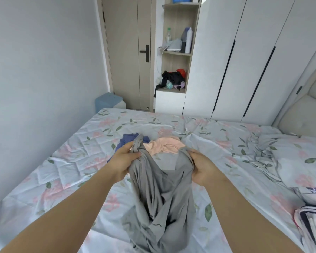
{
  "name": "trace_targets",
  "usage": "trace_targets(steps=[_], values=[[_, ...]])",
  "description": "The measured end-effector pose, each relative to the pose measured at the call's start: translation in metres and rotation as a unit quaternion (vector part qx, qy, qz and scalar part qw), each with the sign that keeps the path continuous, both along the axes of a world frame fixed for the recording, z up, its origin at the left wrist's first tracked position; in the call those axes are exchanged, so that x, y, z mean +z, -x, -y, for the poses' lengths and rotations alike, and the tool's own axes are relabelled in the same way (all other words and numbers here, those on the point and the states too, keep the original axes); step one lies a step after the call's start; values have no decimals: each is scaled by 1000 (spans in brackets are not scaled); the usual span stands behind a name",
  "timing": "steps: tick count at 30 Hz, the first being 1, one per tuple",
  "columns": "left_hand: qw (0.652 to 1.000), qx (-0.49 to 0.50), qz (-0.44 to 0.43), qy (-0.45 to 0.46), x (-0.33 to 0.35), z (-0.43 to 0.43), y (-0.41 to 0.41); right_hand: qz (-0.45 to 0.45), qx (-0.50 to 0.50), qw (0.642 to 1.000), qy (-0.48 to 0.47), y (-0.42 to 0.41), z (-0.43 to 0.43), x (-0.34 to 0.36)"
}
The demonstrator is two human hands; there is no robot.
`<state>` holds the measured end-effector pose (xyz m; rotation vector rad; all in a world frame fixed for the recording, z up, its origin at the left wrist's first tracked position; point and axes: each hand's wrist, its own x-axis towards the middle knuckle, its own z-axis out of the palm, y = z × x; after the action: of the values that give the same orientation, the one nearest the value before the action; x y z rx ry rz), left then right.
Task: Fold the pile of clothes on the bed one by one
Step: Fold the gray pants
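Head view: left hand and right hand, apart, each gripping shoulder strap of grey top, hanging bunched over bed. Spread straps wider, shake out twist, lay flat before folding.

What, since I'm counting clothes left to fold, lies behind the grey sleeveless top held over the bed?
A crumpled pink garment and a crumpled blue garment lie on the floral bedsheet. The grey sleeveless top and the left hand cover parts of them, so anything beneath is hidden.
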<state>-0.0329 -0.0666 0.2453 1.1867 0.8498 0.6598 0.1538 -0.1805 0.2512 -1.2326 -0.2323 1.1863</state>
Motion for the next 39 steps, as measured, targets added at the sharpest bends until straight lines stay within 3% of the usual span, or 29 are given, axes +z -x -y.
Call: trace_targets(steps=[11, 23, 29, 39], values=[[973, -34, 214, -81, 131, 36, 37, 23, -134, 965, -223, 54, 37, 140], [939, -49, 311, -142, 220, 108, 107, 66, -220, 899, -373, 133, 128, 226], [944, -67, 297, -128, 213, 109, 106, 72, -261, 892, -362, 138, 151, 226], [971, -60, 223, -56, 143, 63, 59, 99, -312, 917, -230, 82, 113, 167]])
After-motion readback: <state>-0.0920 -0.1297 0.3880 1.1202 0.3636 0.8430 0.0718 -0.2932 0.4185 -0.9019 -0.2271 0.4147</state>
